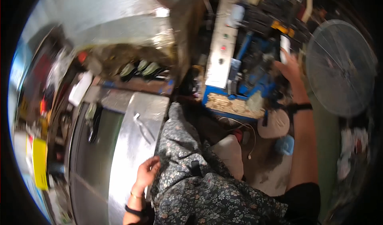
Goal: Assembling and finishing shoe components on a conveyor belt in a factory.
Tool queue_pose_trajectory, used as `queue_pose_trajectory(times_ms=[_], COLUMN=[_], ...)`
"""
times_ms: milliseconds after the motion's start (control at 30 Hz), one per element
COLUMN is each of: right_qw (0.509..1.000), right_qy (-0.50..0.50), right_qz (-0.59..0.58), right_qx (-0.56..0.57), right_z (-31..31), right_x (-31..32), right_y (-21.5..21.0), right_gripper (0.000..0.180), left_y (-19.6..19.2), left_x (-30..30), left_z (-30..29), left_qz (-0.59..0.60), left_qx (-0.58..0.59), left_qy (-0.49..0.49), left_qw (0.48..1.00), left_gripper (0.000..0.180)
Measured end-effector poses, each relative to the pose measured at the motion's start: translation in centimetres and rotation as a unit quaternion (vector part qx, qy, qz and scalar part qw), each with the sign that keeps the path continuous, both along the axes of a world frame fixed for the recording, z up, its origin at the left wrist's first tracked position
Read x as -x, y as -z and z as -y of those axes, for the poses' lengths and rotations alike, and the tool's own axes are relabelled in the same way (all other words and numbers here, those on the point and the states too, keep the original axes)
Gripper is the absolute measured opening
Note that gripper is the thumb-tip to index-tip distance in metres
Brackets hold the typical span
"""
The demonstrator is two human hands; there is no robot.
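Observation:
My right hand point(291, 68) reaches out at the upper right, its fingers closed on a slim white object point(284, 45) whose kind I cannot make out. Below it is a cluttered blue machine point(249, 85) with black parts. My left hand point(147, 172) rests by the edge of a shiny metal tabletop point(127, 155), close to my floral apron point(207, 197). Its fingers are loosely bent and apart, with nothing seen in them. Farther up that tabletop lies a metal hand tool, pliers-like in shape point(144, 129).
A long white control panel with coloured buttons point(222, 48) runs along the machine. A round mesh fan guard point(343, 67) stands at the right. A stool with a pale seat point(273, 124) and a blue bowl point(284, 145) are below. A yellow box point(39, 163) sits far left.

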State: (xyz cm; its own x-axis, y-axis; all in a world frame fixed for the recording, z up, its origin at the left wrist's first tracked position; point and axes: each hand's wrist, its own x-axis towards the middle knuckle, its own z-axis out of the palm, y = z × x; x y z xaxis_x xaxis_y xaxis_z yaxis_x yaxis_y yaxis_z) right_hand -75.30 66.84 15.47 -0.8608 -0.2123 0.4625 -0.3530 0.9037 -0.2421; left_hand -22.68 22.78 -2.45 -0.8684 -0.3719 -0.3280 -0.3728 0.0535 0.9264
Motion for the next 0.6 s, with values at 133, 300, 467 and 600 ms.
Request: queue_pose_trajectory(times_ms=[133,300,467,600], right_qw=[0.987,0.983,0.952,0.957], right_qy=[-0.098,-0.126,-0.202,-0.172], right_qz=[0.074,0.108,0.185,0.191], right_qx=[0.107,0.077,0.135,0.136], right_z=[-0.9,-9.9,-9.9,-16.8], right_x=[2.6,14.6,23.6,23.8], right_y=[0.2,2.4,3.7,4.5], right_gripper=[0.06,0.063,0.061,0.059], left_y=[1.0,5.7,3.7,4.6], left_x=[1.4,5.1,-1.0,6.9], left_z=[8.9,28.7,41.3,37.9], left_qz=[0.023,0.133,0.333,0.422], left_qx=[0.324,0.567,0.481,0.403], left_qy=[-0.031,-0.211,-0.282,-0.182], left_qw=[0.945,0.785,0.76,0.792], left_gripper=[0.056,0.071,0.087,0.129])
